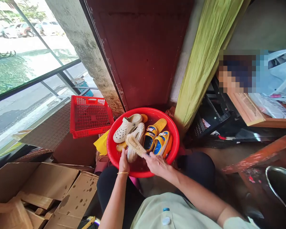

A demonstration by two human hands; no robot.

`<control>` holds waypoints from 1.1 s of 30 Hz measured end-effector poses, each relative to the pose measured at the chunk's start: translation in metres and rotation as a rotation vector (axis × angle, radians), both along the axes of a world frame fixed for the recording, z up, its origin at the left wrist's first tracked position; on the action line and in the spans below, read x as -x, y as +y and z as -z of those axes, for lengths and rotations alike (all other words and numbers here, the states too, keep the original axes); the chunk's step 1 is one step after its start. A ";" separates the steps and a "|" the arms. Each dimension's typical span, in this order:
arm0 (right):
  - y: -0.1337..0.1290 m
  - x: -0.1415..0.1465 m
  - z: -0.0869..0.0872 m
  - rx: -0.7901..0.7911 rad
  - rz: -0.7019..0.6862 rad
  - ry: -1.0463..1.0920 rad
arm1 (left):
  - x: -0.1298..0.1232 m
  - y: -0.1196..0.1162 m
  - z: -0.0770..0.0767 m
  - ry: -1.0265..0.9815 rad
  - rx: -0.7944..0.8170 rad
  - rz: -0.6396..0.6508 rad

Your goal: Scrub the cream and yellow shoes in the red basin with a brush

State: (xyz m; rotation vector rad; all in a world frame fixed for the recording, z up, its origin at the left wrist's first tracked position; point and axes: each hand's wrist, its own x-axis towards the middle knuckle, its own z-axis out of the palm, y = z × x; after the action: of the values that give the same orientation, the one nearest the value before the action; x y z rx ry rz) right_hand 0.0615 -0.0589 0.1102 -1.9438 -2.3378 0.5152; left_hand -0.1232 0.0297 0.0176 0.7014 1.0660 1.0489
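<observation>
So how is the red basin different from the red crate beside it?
The basin is round, while the crate is four-cornered. The basin has smooth, solid walls; the crate is an open lattice. The basin stands in front of the person with footwear in it, whereas the crate is to its left. Both are bright red and open at the top.

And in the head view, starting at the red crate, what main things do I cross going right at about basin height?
Red crate → red basin of footwear → yellow-green curtain → wooden tabletop.
</observation>
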 end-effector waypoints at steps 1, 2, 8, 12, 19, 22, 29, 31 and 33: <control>-0.012 0.005 0.002 0.000 -0.028 0.012 | 0.000 0.001 -0.001 -0.042 0.025 -0.001; -0.021 0.008 0.005 0.000 -0.050 0.021 | -0.001 0.002 -0.001 -0.071 0.032 -0.025; 0.015 -0.021 0.011 0.038 0.096 -0.027 | -0.009 0.000 -0.004 -0.172 0.072 0.022; 0.051 -0.035 0.010 0.070 0.264 -0.010 | -0.010 -0.006 -0.005 -0.145 -0.004 0.069; -0.021 0.000 0.029 0.010 0.015 0.071 | -0.005 -0.001 -0.006 -0.128 -0.005 -0.025; -0.027 -0.004 0.036 0.010 0.002 0.052 | -0.006 0.003 0.000 0.074 -0.085 -0.011; 0.041 -0.019 0.046 -0.007 0.222 0.174 | -0.015 -0.002 -0.001 0.390 -0.205 0.020; 0.042 -0.015 0.048 -0.018 0.246 0.186 | -0.011 -0.003 0.000 0.373 -0.192 -0.065; 0.028 -0.008 0.052 -0.031 0.205 0.174 | -0.003 -0.002 0.006 0.280 -0.157 -0.193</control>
State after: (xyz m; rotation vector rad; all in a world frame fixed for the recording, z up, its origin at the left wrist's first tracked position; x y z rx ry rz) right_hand 0.0695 -0.0304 0.0578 -2.0058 -2.0045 0.5994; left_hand -0.1207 0.0278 0.0120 0.9045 1.3218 1.2347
